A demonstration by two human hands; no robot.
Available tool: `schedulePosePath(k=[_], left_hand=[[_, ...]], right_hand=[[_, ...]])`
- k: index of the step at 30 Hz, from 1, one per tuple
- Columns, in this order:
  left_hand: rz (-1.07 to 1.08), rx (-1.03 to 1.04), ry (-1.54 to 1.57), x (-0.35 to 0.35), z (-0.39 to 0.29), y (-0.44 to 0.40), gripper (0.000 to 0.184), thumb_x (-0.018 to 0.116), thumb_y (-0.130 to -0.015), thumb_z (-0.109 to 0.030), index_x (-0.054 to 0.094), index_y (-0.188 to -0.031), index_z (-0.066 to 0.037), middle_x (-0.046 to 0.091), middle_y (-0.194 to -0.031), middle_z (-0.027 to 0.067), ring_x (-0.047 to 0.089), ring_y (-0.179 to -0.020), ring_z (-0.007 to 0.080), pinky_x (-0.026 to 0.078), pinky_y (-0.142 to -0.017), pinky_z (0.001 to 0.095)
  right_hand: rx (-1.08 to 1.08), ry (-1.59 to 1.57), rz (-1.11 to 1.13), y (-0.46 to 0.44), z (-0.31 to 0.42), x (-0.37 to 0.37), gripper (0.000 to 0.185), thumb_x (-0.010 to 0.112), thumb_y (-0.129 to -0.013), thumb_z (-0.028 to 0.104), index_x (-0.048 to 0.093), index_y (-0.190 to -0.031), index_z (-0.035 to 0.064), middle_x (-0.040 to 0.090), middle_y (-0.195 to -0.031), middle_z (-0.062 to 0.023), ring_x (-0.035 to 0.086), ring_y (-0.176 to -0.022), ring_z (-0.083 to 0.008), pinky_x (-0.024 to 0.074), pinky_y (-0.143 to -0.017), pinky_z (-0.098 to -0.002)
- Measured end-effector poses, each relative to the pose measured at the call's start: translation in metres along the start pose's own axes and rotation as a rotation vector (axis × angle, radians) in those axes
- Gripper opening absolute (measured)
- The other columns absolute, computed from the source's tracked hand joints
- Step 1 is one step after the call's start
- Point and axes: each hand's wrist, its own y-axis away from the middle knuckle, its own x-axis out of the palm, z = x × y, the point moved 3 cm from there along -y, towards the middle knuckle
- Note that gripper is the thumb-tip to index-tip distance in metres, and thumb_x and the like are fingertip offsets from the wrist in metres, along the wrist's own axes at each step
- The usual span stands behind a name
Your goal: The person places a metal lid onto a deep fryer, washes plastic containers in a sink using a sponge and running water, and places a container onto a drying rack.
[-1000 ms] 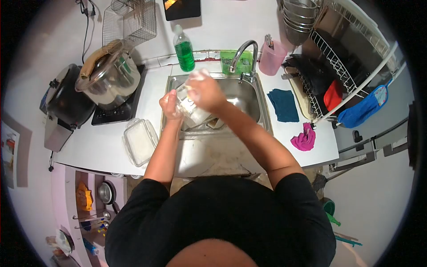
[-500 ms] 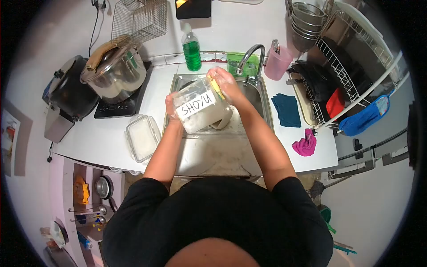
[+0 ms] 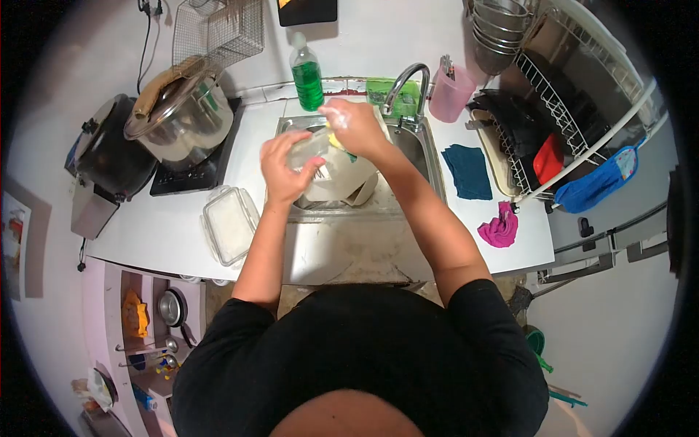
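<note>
Over the sink (image 3: 431, 164), a clear plastic container (image 3: 304, 151) is held tilted; its white label is mostly turned out of sight. My left hand (image 3: 285, 169) grips it from the left, thumb in front and fingers over the top. A yellow and green sponge (image 3: 333, 140) is in my right hand (image 3: 355, 125), which is closed around it and pressed to the container's right side. White suds coat my right fingers. Below the hands, pale dishes (image 3: 358, 193) lie in the basin, partly hidden.
A chrome faucet (image 3: 408, 79) rises behind the basin, with a green soap bottle (image 3: 307, 80) to its left. At left sit a clear lid-like tray (image 3: 231, 226) and a steel pot (image 3: 182, 124). A dark cloth (image 3: 467, 172) and dish rack (image 3: 542, 95) are at right.
The container has been turned, so its SHOYU label no longer faces me. My left hand has shifted round to its front, and my right hand with the sponge has moved slightly left.
</note>
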Motion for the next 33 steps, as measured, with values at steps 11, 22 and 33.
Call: schedulePosePath(k=[11, 22, 33], left_hand=[[-0.261, -0.73, 0.602, 0.023, 0.029, 0.035, 0.049, 0.052, -0.088, -0.029, 0.035, -0.047, -0.009, 0.034, -0.048, -0.0059, 0.025, -0.046, 0.0055, 0.017, -0.042, 0.0267], [-0.185, -0.717, 0.466, 0.015, 0.026, 0.039, 0.047, 0.052, -0.088, -0.032, 0.041, -0.048, -0.01, 0.039, -0.048, -0.0045, 0.03, -0.044, 0.0059, 0.023, -0.041, 0.0252], [-0.519, -1.278, 0.852, 0.032, 0.068, 0.066, 0.051, 0.05, -0.085, -0.046, 0.057, -0.089, 0.004, 0.058, -0.084, 0.0124, 0.056, -0.072, 0.0219, 0.046, -0.068, 0.0339]], right_hand=[[0.368, -0.08, -0.146, 0.008, -0.037, 0.004, 0.024, 0.05, -0.084, 0.024, 0.043, -0.099, 0.0064, 0.05, -0.095, -0.0163, 0.049, -0.095, -0.0274, 0.0353, -0.088, -0.0327], [0.258, 0.277, 0.121, 0.012, -0.047, 0.019, 0.028, 0.057, -0.068, 0.015, 0.05, -0.092, 0.0016, 0.054, -0.089, -0.0223, 0.053, -0.085, -0.0395, 0.0421, -0.075, -0.0488], [0.313, 0.084, 0.076, 0.008, -0.041, 0.009, 0.03, 0.063, -0.072, 0.032, 0.055, -0.083, 0.0045, 0.055, -0.084, -0.0193, 0.054, -0.08, -0.0368, 0.0432, -0.069, -0.0455]])
